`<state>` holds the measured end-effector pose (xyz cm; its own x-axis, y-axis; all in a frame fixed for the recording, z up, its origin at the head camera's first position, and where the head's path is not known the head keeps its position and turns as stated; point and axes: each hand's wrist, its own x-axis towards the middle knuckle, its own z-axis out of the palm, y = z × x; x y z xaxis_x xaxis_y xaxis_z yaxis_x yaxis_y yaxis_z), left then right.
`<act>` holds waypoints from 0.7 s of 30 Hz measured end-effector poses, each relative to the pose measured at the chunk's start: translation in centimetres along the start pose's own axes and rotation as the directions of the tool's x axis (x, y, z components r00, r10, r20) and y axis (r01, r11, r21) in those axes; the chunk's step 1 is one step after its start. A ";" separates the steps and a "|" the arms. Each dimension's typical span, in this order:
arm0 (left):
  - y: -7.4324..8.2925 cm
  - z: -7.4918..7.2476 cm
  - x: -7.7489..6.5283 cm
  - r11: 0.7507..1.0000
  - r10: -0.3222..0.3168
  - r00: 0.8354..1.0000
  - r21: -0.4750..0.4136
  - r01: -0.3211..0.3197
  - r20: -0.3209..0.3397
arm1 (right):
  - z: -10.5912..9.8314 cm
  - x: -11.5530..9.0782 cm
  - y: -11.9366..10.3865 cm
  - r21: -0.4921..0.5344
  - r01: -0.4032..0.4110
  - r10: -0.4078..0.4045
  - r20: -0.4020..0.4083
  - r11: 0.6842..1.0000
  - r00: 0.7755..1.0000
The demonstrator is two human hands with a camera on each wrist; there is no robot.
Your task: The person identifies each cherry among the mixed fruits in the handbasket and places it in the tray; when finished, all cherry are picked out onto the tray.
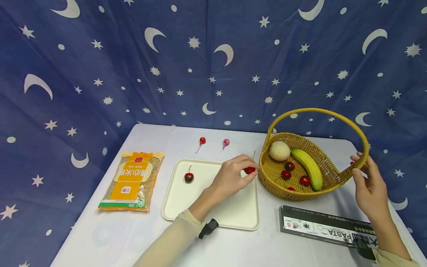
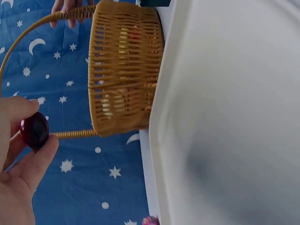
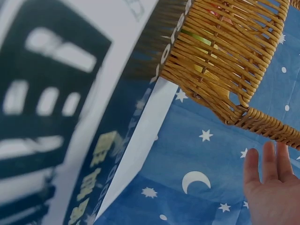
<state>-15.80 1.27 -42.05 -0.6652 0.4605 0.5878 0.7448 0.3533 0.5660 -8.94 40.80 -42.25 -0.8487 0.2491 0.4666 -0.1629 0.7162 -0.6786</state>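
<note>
My left hand (image 1: 235,174) pinches a dark red cherry (image 2: 34,130) between thumb and fingertips, at the left rim of the wicker basket (image 1: 271,189). Below that hand is a cream tray (image 1: 210,220), on which another cherry (image 1: 189,177) with its stem lies. The basket holds a banana (image 1: 310,168), a pale round item (image 1: 279,151) and several cherries. At the basket's right end, my right hand (image 1: 371,189) holds the lower part of the arched handle (image 1: 361,159), fingers behind it and thumb in front. In the right wrist view, its fingertips touch the handle from below.
A yellow food packet (image 1: 131,181) lies left of the tray. Behind the tray are a red lollipop (image 1: 202,141) and a pink lollipop (image 1: 226,142). A black pasta box (image 1: 327,225) lies in front of the basket, near my right forearm. A starry blue cloth (image 1: 186,85) hangs behind the table.
</note>
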 end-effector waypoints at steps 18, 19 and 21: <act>-2.8 -2.8 -2.8 0.995 -0.078 0.990 0.059 0.086 -0.121 | 0.0 -0.1 -0.1 -0.018 0.003 -0.003 0.010 1.000 1.000; -3.0 -3.0 -2.9 0.994 -0.083 0.989 0.064 0.091 -0.126 | 0.0 0.0 -0.1 -0.017 0.005 -0.005 0.009 1.000 1.000; -3.2 -3.4 -3.3 0.992 -0.095 0.987 0.067 0.105 -0.133 | 0.0 0.0 -0.1 -0.012 0.013 -0.013 0.007 1.000 1.000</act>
<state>-16.21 -4.16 -43.85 -0.7343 0.3123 0.6028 0.6728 0.4531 0.5849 -8.97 40.69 -42.16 -0.8501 0.2350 0.4712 -0.1681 0.7270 -0.6658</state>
